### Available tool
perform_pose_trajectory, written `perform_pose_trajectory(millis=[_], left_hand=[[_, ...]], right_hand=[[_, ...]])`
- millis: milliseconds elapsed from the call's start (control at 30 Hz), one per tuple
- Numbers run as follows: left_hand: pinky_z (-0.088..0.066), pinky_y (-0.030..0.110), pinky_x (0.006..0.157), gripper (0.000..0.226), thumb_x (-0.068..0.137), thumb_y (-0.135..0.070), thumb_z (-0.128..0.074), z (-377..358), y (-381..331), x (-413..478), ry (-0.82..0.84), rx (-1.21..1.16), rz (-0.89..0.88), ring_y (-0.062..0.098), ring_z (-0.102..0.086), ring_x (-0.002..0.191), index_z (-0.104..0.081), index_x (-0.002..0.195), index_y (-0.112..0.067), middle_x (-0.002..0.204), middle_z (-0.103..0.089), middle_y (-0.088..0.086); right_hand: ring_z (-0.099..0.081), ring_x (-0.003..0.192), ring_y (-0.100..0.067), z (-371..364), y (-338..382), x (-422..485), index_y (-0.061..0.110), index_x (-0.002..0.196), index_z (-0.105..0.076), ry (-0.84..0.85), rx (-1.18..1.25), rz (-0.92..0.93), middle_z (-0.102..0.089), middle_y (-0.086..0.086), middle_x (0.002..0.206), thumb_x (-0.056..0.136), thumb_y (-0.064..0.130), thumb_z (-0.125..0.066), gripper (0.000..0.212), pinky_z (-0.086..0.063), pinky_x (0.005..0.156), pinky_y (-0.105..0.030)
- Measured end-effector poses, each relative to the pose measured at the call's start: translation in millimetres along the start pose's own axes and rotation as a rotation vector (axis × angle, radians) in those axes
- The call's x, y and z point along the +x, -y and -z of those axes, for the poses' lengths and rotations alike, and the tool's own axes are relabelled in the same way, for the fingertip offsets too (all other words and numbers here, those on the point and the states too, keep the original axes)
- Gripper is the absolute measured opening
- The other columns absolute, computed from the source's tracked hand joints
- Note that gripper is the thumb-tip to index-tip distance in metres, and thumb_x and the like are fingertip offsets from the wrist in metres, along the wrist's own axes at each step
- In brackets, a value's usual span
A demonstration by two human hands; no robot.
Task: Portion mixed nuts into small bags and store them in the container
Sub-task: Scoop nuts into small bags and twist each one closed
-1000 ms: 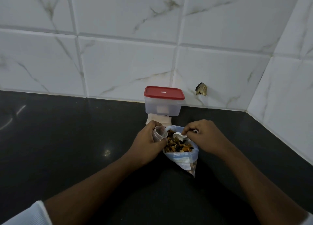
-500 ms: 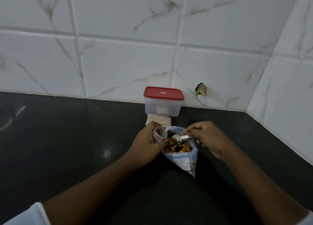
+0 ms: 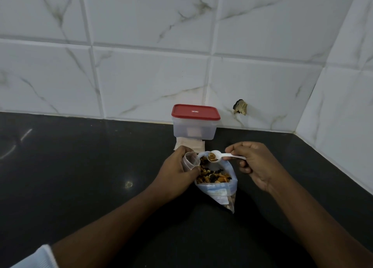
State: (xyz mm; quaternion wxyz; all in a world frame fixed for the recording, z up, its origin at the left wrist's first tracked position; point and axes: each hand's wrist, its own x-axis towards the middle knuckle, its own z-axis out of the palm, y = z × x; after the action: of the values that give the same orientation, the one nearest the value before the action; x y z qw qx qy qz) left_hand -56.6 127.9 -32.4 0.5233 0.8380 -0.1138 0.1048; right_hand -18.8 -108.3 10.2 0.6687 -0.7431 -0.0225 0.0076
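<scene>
A large open bag of mixed nuts [image 3: 217, 184] lies on the black counter between my hands. My left hand [image 3: 176, 169] pinches a small clear bag [image 3: 190, 160] with its mouth held open, right at the big bag's left rim. My right hand [image 3: 255, 162] grips the handle of a white plastic spoon [image 3: 222, 156]. Its bowl holds a few nuts and hovers just above the big bag's far edge, close to the small bag. A clear container with a red lid [image 3: 195, 122] stands shut by the wall behind.
A stack of small flat bags [image 3: 189, 145] lies in front of the container. The black counter [image 3: 80, 166] meets white marble-look tiles at the back and on the right. A chipped hole [image 3: 240, 107] marks the wall tile.
My right hand has drawn the spoon up out of the nut bag, now loaded with nuts, and moved a little right. My left hand has kept holding the small bag.
</scene>
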Motion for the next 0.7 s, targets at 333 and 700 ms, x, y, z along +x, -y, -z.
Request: perform_pose_trajectory(millis=[333,700], left_hand=[[-0.057,0.024,0.075,0.027,0.090,-0.015,-0.077,-3.2,5.6,1.7,-0.037,-0.063,-0.048,0.007,-0.068,0.093,-0.060,0.107,-0.029,0.103,-0.069,-0.007],[-0.054,0.013,0.077,0.032,0.092,-0.017,-0.075,0.1,0.5,-0.5,-0.047,-0.080,-0.033,-0.007,-0.064,0.101,-0.058,0.115,-0.030,0.111,-0.067,-0.013]], right_hand=[[-0.072,0.100,-0.003,-32.5,1.8,-27.2,0.023,0.106,-0.080,0.307,-0.477,0.449,-0.077,0.013,0.106,0.096,0.002,-0.065,0.027,-0.058,0.087,-0.025],[-0.068,0.083,0.001,-5.4,4.1,-12.3,0.026,0.092,-0.079,0.022,-0.680,0.600,-0.073,0.018,0.086,0.092,0.003,-0.063,0.028,-0.050,0.067,-0.011]])
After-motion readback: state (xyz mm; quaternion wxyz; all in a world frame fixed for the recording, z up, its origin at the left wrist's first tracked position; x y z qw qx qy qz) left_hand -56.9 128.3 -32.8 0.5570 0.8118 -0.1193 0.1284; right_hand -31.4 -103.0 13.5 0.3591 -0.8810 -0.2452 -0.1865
